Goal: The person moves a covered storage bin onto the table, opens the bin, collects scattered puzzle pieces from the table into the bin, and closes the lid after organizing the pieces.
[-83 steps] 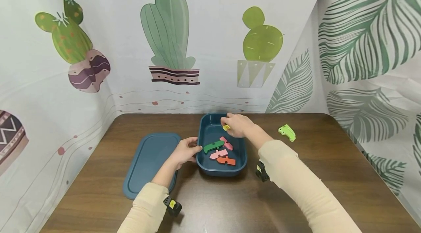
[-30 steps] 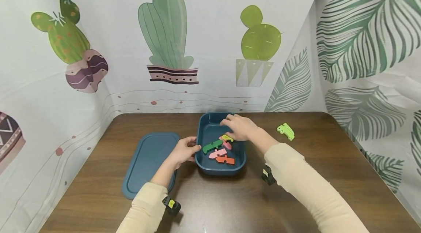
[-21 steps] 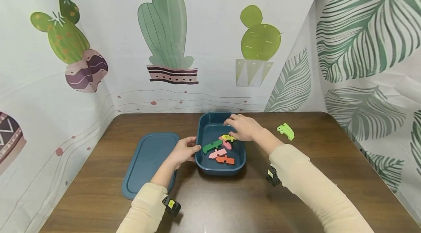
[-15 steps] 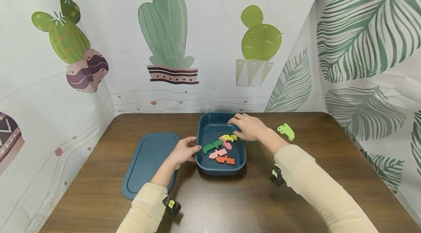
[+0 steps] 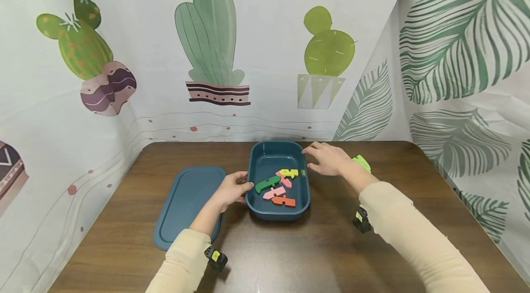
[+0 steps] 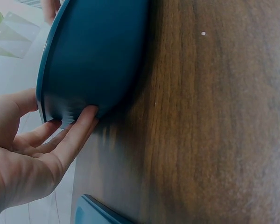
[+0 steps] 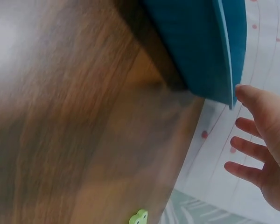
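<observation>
A dark blue box [image 5: 278,213] stands on the table with several flat notched toy pieces inside: yellow [image 5: 289,173], green [image 5: 267,184], orange [image 5: 284,201] and two pink. My left hand [image 5: 230,190] holds the box's left wall, thumb at the rim and fingertips against the outside, as the left wrist view shows [image 6: 42,154]. Just past the right rim, my right hand [image 5: 328,159] hangs in the air with spread, relaxed fingers and nothing in them. Behind its wrist a lime-green crocodile-like toy piece [image 5: 362,162] is partly hidden; its end [image 7: 139,217] shows in the right wrist view.
A flat blue lid [image 5: 188,208] lies on the wooden table [image 5: 273,256] to the left of the box, partly under my left forearm. A printed cloth [image 5: 269,54] hangs behind the table's far edge.
My right hand has put the yellow piece down on the others in the box, let go, and moved right past the rim towards the lime-green piece. My left hand stays on the box.
</observation>
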A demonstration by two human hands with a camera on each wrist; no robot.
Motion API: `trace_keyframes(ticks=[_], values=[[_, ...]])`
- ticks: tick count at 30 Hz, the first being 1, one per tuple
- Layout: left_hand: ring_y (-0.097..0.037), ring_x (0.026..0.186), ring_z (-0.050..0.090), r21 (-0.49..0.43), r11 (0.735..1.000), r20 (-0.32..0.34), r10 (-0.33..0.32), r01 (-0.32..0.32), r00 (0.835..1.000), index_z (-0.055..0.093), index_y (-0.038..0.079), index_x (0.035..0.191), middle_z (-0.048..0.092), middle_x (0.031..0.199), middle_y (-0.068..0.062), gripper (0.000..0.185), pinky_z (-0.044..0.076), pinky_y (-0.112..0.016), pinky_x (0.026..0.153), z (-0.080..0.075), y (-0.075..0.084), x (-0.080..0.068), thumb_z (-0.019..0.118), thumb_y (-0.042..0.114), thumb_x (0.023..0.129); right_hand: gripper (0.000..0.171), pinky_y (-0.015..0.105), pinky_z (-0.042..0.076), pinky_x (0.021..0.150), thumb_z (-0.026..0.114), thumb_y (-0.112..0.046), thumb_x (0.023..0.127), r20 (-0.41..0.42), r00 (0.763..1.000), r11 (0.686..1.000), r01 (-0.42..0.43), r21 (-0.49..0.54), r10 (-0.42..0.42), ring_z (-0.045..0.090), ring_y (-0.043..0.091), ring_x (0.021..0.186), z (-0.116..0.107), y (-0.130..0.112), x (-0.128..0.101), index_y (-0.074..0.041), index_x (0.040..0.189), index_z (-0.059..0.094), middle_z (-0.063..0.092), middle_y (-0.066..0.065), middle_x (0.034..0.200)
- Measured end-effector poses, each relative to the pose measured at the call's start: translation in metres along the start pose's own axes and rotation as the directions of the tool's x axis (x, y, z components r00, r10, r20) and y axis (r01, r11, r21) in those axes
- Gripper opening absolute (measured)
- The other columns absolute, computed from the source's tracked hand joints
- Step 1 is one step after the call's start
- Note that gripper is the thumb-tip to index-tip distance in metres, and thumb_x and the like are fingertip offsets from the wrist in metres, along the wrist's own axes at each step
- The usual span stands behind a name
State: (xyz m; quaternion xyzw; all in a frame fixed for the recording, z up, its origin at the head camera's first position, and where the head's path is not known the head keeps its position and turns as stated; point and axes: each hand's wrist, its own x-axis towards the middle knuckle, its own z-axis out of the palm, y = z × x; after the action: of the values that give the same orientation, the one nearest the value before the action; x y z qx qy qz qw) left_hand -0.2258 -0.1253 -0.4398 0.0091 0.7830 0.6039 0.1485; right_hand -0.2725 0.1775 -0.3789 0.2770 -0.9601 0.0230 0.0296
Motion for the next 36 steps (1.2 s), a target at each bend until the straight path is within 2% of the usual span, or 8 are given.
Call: trace_keyframes(ticks=[6,17,27,36], values=[[-0.026,0.095,0.062,-0.005,1.0,-0.003,-0.003,0.003,1.0,0.045,0.001,0.133,0.055,0.12,-0.018,0.047,0.057,-0.037,0.067,0.0,0.001,0.0,0.058,0.009,0.089,0.045,0.051,0.046,0.088,0.061,-0.03,0.085,0.007,0.999,0.999,-0.045,0.01,0.045,0.051,0.033,0.114,0.003,0.016,-0.008,-0.014,0.126,0.054,0.053,0.013,0.125],[-0.027,0.094,0.062,-0.006,1.0,-0.005,-0.004,0.004,1.0,0.044,0.0,0.133,0.054,0.121,-0.019,0.047,0.057,-0.037,0.067,0.0,0.001,0.0,0.057,0.009,0.089,0.05,0.056,0.044,0.086,0.059,-0.032,0.086,0.032,0.993,0.993,-0.117,0.015,0.117,0.048,0.04,0.116,0.012,0.046,-0.03,-0.012,0.13,0.051,0.048,0.017,0.131],[-0.025,0.092,0.063,-0.012,1.0,0.004,-0.007,0.007,1.0,0.044,0.0,0.133,0.054,0.12,-0.019,0.047,0.057,-0.037,0.067,-0.001,0.0,0.001,0.058,0.01,0.088,0.052,0.061,0.041,0.087,0.059,-0.034,0.086,0.042,0.983,0.984,-0.18,0.007,0.179,0.045,0.043,0.115,0.02,0.064,-0.046,-0.01,0.131,0.049,0.047,0.02,0.131],[-0.024,0.089,0.063,-0.019,1.0,0.01,-0.009,0.009,1.0,0.044,0.0,0.133,0.054,0.121,-0.019,0.048,0.057,-0.037,0.067,-0.002,0.0,0.0,0.058,0.01,0.088,0.053,0.062,0.04,0.087,0.058,-0.036,0.087,0.053,0.964,0.965,-0.263,0.014,0.262,0.043,0.043,0.116,0.024,0.075,-0.052,-0.011,0.132,0.048,0.044,0.02,0.131]])
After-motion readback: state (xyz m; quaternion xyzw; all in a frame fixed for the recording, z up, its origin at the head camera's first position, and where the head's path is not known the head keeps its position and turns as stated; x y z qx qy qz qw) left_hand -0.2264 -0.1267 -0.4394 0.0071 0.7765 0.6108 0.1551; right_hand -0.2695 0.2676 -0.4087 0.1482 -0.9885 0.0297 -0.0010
